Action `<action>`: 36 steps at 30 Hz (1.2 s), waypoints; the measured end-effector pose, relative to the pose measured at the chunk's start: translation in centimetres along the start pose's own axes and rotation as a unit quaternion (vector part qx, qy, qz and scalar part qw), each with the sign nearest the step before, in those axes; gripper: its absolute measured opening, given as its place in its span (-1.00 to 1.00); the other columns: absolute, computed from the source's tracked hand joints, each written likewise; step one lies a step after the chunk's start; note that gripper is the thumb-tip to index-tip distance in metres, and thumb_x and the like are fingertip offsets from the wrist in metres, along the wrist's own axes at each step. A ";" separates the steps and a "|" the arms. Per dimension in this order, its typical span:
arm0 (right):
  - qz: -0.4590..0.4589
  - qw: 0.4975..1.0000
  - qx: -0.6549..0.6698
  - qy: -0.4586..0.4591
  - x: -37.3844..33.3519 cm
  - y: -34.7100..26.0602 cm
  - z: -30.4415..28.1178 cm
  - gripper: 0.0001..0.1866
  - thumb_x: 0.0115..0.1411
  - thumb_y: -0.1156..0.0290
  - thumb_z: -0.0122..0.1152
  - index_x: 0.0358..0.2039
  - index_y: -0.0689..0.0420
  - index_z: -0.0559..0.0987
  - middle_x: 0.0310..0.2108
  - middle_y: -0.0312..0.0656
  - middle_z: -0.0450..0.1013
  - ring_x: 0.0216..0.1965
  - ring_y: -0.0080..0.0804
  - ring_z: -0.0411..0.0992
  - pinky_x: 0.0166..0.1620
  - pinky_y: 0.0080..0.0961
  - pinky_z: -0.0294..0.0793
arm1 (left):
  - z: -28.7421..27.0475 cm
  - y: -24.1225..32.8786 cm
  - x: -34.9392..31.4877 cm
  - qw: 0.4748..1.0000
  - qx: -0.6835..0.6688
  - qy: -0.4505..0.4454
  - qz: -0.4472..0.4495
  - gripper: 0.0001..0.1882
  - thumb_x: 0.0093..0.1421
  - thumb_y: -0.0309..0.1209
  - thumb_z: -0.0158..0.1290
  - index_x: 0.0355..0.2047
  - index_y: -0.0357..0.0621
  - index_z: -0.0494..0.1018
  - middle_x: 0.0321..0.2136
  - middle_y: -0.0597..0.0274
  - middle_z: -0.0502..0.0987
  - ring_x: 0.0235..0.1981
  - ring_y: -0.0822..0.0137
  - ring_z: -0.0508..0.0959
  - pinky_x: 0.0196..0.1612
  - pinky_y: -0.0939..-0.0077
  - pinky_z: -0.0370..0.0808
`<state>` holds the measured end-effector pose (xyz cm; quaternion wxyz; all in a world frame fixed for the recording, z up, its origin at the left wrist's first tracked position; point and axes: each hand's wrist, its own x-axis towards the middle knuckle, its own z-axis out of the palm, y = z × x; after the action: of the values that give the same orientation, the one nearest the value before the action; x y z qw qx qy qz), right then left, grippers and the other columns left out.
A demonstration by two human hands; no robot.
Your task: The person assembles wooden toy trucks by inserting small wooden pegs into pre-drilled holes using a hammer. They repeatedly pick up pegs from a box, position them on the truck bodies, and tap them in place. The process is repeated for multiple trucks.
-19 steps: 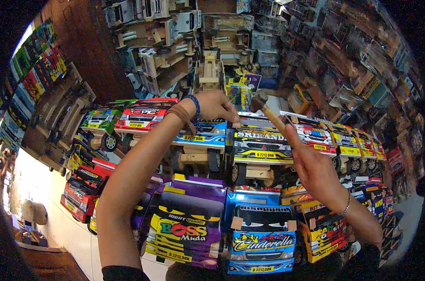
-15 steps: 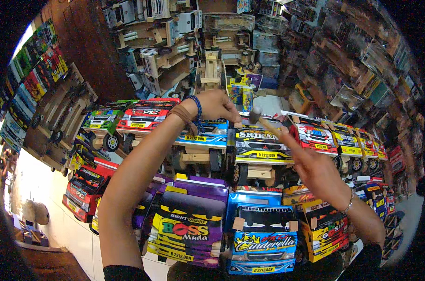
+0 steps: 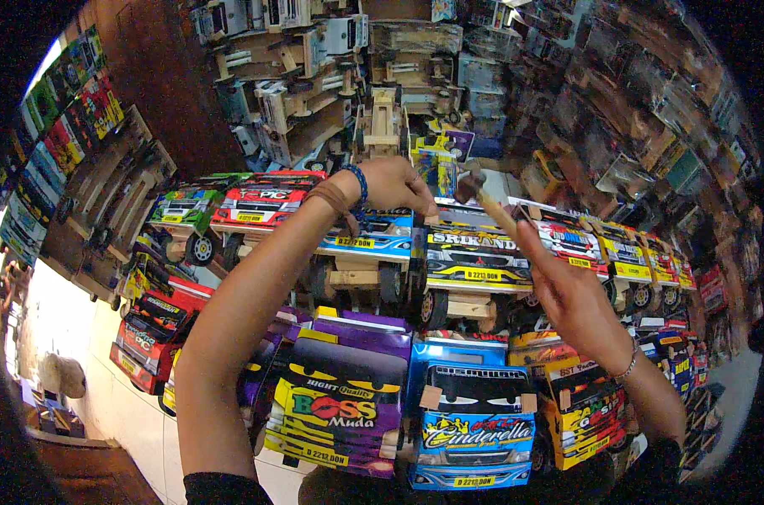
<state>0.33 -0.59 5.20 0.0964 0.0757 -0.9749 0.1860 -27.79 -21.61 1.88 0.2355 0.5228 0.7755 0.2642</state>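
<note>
My right hand grips the wooden handle of a small hammer, its metal head raised just above a toy truck with a yellow and black front. My left hand reaches to the upper left corner of that truck, fingertips pinched together there. Whatever lies between them is too small to make out. Below my left wrist, partly covered, is a light-blue toy truck. Nearer to me stand a bright blue truck, with tan squares at its windscreen corners, and a purple truck.
More toy trucks line both sides, among them a red one, a green one and a yellow-orange one. Unpainted wooden truck bodies are stacked behind. Wrapped trucks fill the right side. Pale floor tiles show at lower left.
The hammer head has lifted slightly, and my right hand has shifted a little to the right and down. My left hand stays at the same truck corner.
</note>
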 end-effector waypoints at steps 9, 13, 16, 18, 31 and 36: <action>0.010 0.997 -0.022 -0.070 0.1 -0.4 -0.6 -0.27 0.22 0.60 0.05 0.39 -0.05 0.15 -0.36 0.04 0.51 -0.35 -0.02 0.53 -0.21 -0.22 0.50 | -0.1 1.0 -0.3 1.000 0.014 0.000 -0.022 -0.71 0.21 -0.20 0.19 -0.19 -0.13 0.66 -0.29 0.29 0.69 -0.28 0.46 0.63 -0.08 0.53 0.53; 0.027 0.999 -0.007 -0.046 0.2 -0.1 -0.5 -0.25 0.21 0.60 0.07 0.40 -0.05 0.14 -0.35 0.03 0.53 -0.32 -0.02 0.54 -0.19 -0.20 0.50 | 0.1 0.5 -0.2 0.999 -0.020 0.005 -0.026 -0.72 0.22 -0.23 0.19 -0.18 -0.14 0.65 -0.30 0.28 0.68 -0.28 0.46 0.62 -0.08 0.52 0.53; 0.001 0.994 -0.027 -0.108 0.2 0.1 -0.4 -0.25 0.22 0.61 0.07 0.40 -0.05 0.13 -0.32 0.05 0.53 -0.31 -0.02 0.55 -0.18 -0.24 0.51 | 0.2 0.1 0.0 0.999 -0.025 -0.004 -0.028 -0.73 0.23 -0.24 0.18 -0.18 -0.14 0.63 -0.29 0.29 0.67 -0.24 0.46 0.61 -0.05 0.52 0.51; 0.005 0.999 -0.026 -0.031 0.2 0.2 -0.3 -0.23 0.19 0.61 0.10 0.40 -0.05 0.13 -0.32 0.04 0.53 -0.30 -0.02 0.55 -0.19 -0.23 0.51 | 0.2 0.0 0.2 0.999 -0.020 -0.016 -0.021 -0.75 0.23 -0.26 0.17 -0.19 -0.15 0.63 -0.29 0.31 0.66 -0.22 0.45 0.60 -0.03 0.51 0.50; 0.034 0.992 -0.028 -0.119 0.7 0.3 -0.6 -0.32 0.25 0.61 0.02 0.38 0.00 0.18 -0.06 0.10 0.51 -0.21 -0.06 0.57 -0.13 -0.26 0.51 | 0.0 0.1 0.1 0.999 -0.021 -0.022 -0.007 -0.75 0.24 -0.26 0.13 -0.22 -0.16 0.62 -0.29 0.29 0.66 -0.22 0.45 0.59 -0.03 0.49 0.48; -0.015 0.999 0.007 -0.037 0.3 -0.3 -0.3 -0.28 0.24 0.61 0.03 0.40 0.01 0.11 0.00 0.14 0.48 -0.20 -0.04 0.56 -0.12 -0.33 0.50 | 0.0 0.2 -0.1 0.998 -0.054 -0.033 0.004 -0.77 0.23 -0.27 0.14 -0.22 -0.16 0.61 -0.27 0.30 0.65 -0.21 0.45 0.57 -0.01 0.50 0.47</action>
<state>0.10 -0.77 5.64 0.0623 0.0976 -0.9753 0.1883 -27.57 -21.65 1.99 0.2878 0.5210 0.7495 0.2897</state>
